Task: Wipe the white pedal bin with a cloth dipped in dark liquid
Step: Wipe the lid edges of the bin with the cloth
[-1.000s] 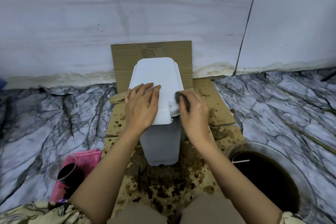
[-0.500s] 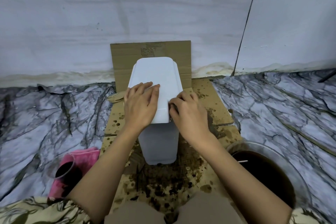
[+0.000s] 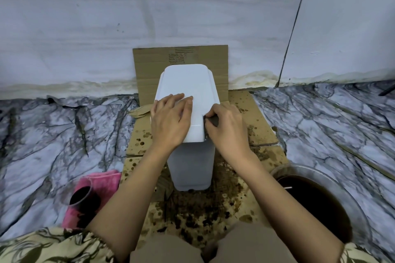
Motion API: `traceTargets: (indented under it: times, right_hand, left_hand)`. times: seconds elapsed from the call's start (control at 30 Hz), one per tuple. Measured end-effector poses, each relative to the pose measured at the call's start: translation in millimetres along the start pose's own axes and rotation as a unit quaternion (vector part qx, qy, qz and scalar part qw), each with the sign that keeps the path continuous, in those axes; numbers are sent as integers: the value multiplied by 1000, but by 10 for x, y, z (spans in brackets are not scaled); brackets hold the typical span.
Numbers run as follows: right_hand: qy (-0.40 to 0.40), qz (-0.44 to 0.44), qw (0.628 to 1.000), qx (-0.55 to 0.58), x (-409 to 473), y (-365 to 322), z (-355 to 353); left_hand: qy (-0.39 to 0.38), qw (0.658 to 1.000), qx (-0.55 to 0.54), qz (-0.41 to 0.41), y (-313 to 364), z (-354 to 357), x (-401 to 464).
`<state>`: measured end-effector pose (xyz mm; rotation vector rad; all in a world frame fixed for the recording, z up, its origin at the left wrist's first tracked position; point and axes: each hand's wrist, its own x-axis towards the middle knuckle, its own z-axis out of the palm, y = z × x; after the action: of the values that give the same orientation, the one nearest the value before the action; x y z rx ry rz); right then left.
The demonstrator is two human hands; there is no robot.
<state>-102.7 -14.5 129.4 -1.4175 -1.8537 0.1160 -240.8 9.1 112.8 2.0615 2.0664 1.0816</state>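
Observation:
The white pedal bin (image 3: 188, 83) stands upright on stained cardboard (image 3: 258, 126), its lid closed. My left hand (image 3: 171, 121) lies flat on the near left part of the lid, fingers together, holding nothing. My right hand (image 3: 228, 128) presses a small dark cloth (image 3: 211, 121) against the lid's right edge near the front corner; only a bit of the cloth shows between thumb and fingers. The bin's front face (image 3: 192, 168) shows below both hands.
A large clear basin of dark liquid (image 3: 316, 200) sits at my near right. A cup of dark liquid (image 3: 81, 195) rests on a pink cloth (image 3: 104, 179) at my near left. Marble-pattern sheeting (image 3: 53, 134) covers the floor; a wall rises just behind the bin.
My right hand slid from the lid's right side onto its near right part, then back to the right edge. My left hand stayed on the lid.

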Motion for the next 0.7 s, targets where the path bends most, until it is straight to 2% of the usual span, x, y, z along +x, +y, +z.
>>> traceTargets:
  times: [0.13, 0.23, 0.3, 0.37, 0.57, 0.7]
  right_hand:
    - [19, 34, 998, -54, 61, 93, 24]
    - [50, 113, 989, 75, 32, 170, -51]
    - [61, 87, 985, 134, -119, 121, -40]
    - [42, 57, 987, 142, -315, 90, 44]
    - [36, 74, 985, 155, -374, 134, 113]
    - [78, 151, 968, 187, -284, 153, 23]
  left_hand:
    - [-6, 1000, 4, -2, 1, -3, 4]
    - [-5, 1000, 3, 0, -4, -11, -4]
    - [-2, 1000, 1, 3, 0, -14, -1]
    - [1, 1000, -1, 2, -8, -12, -1]
    - [0, 1000, 0, 3, -8, 4, 13]
    - [3, 1000, -3, 2, -14, -6, 3]
